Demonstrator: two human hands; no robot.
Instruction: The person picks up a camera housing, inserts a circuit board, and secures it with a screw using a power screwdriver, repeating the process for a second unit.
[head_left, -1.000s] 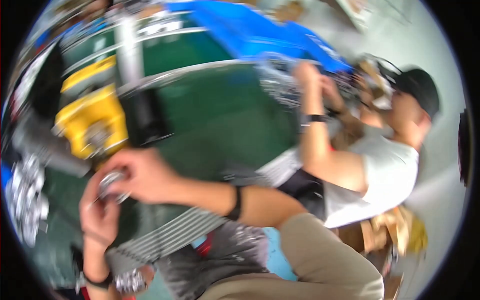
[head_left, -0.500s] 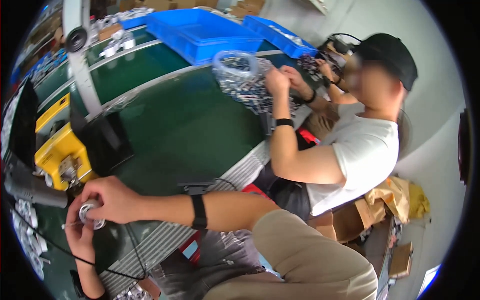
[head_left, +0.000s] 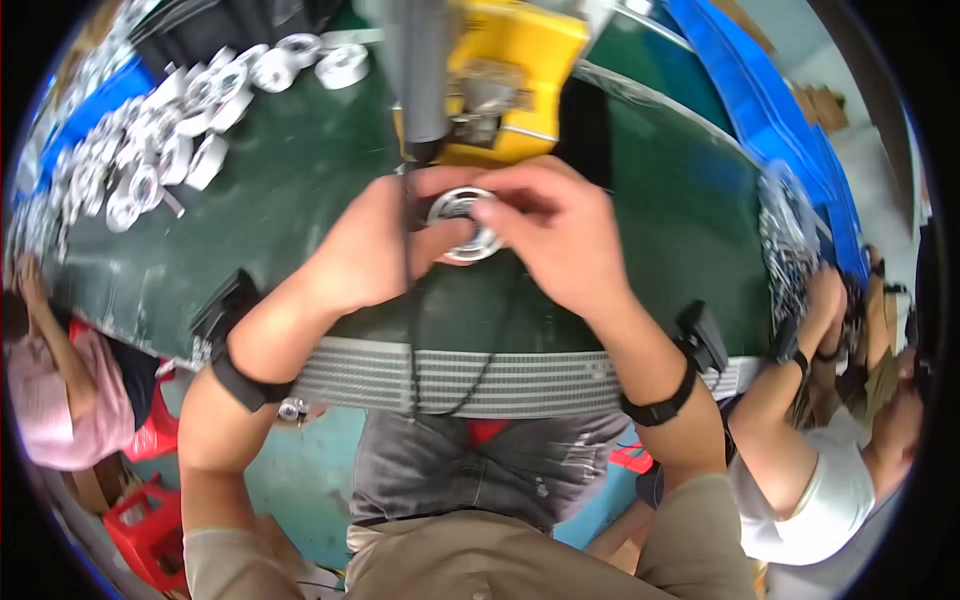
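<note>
Between my two hands is a round white housing (head_left: 484,246) with a rim and a metallic-looking inside, its open face turned up. My left hand (head_left: 368,245) grips it from the left, the thumb laid across its face. From the other side my right hand (head_left: 568,235) holds it too, with thumb and finger bent at the upper rim. Motion blur hides what the fingertips touch inside. Just beyond the hands stands a yellow machine (head_left: 545,85) with a metal fixture. A dark vertical post (head_left: 424,85) and its cable cross in front of my left fingers.
Similar white housings (head_left: 190,125) lie heaped at the far left of the green table (head_left: 300,130). Blue bins (head_left: 740,90) stand at the far right. A co-worker in white (head_left: 810,490) sits on the right, another in pink (head_left: 75,410) on the left, near a red stool (head_left: 145,530).
My view has swung from the co-worker on the right to straight ahead over my own hands. Both hands still hold the round housing; its face now shows more fully.
</note>
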